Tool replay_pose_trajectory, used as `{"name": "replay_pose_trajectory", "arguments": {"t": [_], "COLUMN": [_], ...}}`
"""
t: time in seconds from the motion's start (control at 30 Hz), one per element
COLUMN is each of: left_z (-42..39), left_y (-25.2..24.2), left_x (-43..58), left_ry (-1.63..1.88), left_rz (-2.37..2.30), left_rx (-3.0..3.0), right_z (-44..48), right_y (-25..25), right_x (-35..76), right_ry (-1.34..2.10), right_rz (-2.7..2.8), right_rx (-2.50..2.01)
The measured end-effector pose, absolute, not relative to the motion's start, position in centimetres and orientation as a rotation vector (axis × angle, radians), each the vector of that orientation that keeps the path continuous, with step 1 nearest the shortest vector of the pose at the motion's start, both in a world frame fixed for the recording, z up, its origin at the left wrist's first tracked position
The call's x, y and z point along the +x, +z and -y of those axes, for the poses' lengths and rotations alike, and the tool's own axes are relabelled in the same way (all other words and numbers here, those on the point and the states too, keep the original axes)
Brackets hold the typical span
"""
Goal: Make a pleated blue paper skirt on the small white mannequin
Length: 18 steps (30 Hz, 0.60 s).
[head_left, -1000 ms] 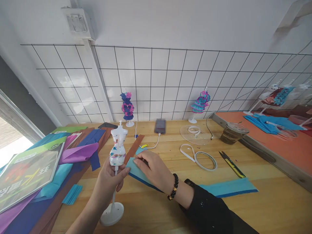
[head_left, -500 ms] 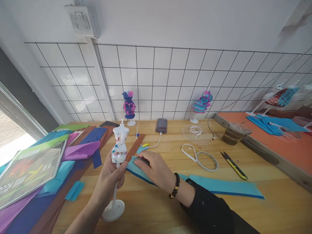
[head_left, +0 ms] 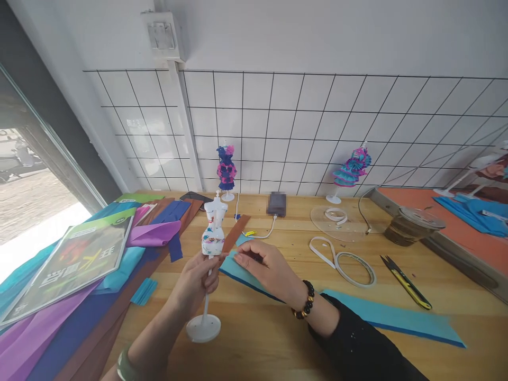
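Observation:
In the head view, my left hand [head_left: 198, 278] is closed around the thin stem of a small white dress-form mannequin [head_left: 213, 235], just below its torso. The form stands nearly upright, its chest and hips printed with coloured marks, on a round white base [head_left: 203, 328]. My right hand [head_left: 272, 269] pinches a long light-blue crepe-paper strip [head_left: 405, 316] with a darker blue edge. The strip's near end lies close to my left fingertips, and its other part runs under my right forearm. Behind both hands, a brown paper strip [head_left: 237, 233] slants up beside the form.
Coloured paper sheets and a printed packet [head_left: 75, 259] are piled left, near a folded blue paper piece [head_left: 144, 291]. Rightward lie a tape roll [head_left: 354, 269], a yellow-black cutter [head_left: 407, 283] and a brown container [head_left: 413, 225]. Two dressed mannequins [head_left: 226, 169] stand by the wall.
The view has swung left, so the scene sits further right. The dress form is slightly higher in view. Both hands keep their holds, and a bracelet on my left wrist has come into sight.

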State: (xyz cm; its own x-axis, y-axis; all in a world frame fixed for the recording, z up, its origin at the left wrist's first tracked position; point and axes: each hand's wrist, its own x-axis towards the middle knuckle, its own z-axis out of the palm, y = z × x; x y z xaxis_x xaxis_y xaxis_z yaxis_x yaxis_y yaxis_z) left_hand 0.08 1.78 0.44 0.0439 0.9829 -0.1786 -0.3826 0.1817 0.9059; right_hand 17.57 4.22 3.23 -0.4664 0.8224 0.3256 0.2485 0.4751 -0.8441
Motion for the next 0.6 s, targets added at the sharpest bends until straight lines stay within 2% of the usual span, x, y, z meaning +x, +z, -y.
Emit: {"name": "replay_pose_trajectory", "arguments": {"t": [0.2,0.6], "left_z": [-1.63,-1.62], "left_y": [0.48,0.18], "left_x": [0.14,0.03], "left_ry": [1.131,1.046], "left_rz": [-0.966,-0.853], "left_rx": [0.851,0.809], "right_z": [-3.79,-3.55], "right_y": [3.59,3.53], "right_x": [17.46,17.38], "right_ry": [1.072,1.045], "right_rz": [1.976,2.000], "right_rx": [-0.851,-0.805]}}
